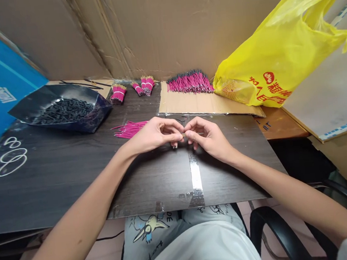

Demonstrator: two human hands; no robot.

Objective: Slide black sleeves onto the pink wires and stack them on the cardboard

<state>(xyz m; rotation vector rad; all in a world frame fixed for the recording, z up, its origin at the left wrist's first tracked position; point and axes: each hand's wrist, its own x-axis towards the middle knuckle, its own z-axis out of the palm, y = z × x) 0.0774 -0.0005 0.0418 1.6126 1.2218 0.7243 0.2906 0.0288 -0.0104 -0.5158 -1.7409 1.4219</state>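
My left hand [165, 131] and my right hand [206, 138] meet over the middle of the dark table. Each has thumb and fingers pinched together, tip to tip, on a thin wire with a brass-coloured end [184, 135]. Most of that wire is hidden by the fingers. Just behind my left hand lies a loose pile of pink wires [129, 129], partly covered by the hand. A few small black sleeves [181, 119] rest on the table beyond my fingertips.
At the left a dark tray [97, 121] holds many short black sleeves [67, 110]. Banded pink wire bundles [118, 94] stand at the back. Pink wires with black ends [189, 82] lie in a row on cardboard [186, 104]. A yellow plastic bag [247, 65] stands at the right.
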